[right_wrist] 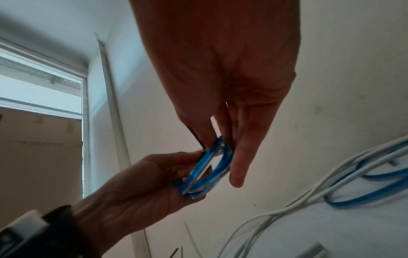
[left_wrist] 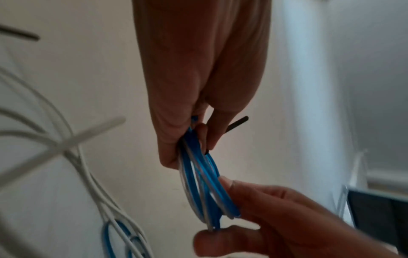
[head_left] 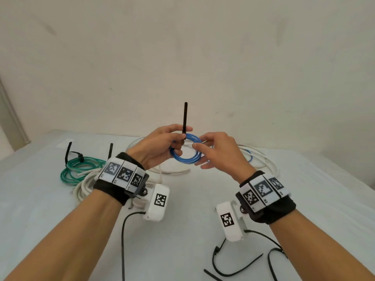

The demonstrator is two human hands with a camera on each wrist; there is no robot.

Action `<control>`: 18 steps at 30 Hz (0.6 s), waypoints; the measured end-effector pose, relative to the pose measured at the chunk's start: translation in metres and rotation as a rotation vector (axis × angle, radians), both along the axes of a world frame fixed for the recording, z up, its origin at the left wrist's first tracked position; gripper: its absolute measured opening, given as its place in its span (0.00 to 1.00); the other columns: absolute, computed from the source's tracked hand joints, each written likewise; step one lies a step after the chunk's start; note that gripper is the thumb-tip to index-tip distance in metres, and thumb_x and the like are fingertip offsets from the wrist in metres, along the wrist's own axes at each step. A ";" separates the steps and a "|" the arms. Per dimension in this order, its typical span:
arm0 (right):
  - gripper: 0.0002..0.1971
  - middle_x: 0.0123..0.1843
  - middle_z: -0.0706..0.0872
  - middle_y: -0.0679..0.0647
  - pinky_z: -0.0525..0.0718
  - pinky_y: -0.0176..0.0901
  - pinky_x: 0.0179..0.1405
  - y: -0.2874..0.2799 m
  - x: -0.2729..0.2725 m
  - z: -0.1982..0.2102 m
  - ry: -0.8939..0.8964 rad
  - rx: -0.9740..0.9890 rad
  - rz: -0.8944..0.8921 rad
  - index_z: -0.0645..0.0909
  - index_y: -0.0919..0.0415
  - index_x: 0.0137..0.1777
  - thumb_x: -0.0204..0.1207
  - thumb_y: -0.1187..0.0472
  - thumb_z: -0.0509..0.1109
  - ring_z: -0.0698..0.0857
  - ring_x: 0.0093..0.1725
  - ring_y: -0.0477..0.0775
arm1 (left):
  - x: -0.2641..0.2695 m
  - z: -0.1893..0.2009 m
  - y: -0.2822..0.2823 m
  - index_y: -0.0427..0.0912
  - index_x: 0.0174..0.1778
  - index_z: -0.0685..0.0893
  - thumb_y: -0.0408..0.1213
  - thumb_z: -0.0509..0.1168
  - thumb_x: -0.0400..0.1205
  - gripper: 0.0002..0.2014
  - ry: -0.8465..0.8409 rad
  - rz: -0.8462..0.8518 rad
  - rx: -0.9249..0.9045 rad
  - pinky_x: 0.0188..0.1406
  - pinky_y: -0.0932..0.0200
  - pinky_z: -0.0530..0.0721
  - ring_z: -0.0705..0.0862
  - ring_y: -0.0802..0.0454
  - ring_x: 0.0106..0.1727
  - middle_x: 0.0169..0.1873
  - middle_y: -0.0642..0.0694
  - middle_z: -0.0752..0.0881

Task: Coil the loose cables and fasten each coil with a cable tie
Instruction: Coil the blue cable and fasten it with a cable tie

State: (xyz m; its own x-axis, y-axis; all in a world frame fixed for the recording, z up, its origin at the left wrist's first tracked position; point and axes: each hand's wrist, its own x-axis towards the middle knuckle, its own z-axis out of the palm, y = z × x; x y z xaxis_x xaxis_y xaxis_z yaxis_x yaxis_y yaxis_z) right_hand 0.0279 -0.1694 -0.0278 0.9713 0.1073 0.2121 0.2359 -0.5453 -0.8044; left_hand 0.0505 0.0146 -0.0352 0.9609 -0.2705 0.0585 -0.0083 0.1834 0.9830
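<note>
A small blue cable coil (head_left: 187, 160) hangs in the air above the table, between both hands. My left hand (head_left: 178, 141) grips its left side together with a black cable tie (head_left: 185, 116) whose long tail stands straight up. On the right side of the coil, my right hand (head_left: 204, 153) pinches the strands between thumb and fingers. In the left wrist view the blue coil (left_wrist: 205, 183) runs from the left fingers down to the right hand (left_wrist: 264, 218), and the cable tie (left_wrist: 237, 123) pokes out behind. The right wrist view shows the blue coil (right_wrist: 198, 172) edge-on.
On the white table (head_left: 324, 199), a tied green coil (head_left: 81, 167) and a white coil (head_left: 87, 185) lie at the left. Loose white cable (head_left: 261, 159) and a blue loop (head_left: 248, 155) lie behind the hands. Spare black cable ties (head_left: 233, 272) lie near the front right.
</note>
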 end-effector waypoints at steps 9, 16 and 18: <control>0.08 0.44 0.95 0.58 0.94 0.45 0.45 0.032 -0.005 0.010 -0.042 0.041 0.060 0.95 0.58 0.56 0.82 0.62 0.75 0.95 0.33 0.52 | -0.017 0.034 0.045 0.40 0.61 0.91 0.37 0.68 0.87 0.11 -0.265 0.256 0.970 0.55 0.45 0.92 0.91 0.44 0.47 0.45 0.37 0.92; 0.12 0.53 0.94 0.59 0.95 0.50 0.46 0.059 -0.023 0.011 0.133 0.105 0.258 0.92 0.61 0.59 0.85 0.53 0.75 0.96 0.39 0.57 | -0.051 0.051 0.089 0.41 0.53 0.95 0.31 0.75 0.81 0.07 -0.341 0.342 1.234 0.42 0.58 0.93 0.92 0.53 0.32 0.34 0.45 0.92; 0.15 0.53 0.93 0.57 0.95 0.51 0.43 0.063 -0.027 0.010 0.127 0.032 0.284 0.90 0.61 0.61 0.86 0.51 0.72 0.96 0.39 0.56 | -0.058 0.050 0.114 0.42 0.51 0.95 0.31 0.76 0.80 0.06 -0.262 0.369 1.266 0.37 0.60 0.92 0.92 0.54 0.30 0.31 0.46 0.92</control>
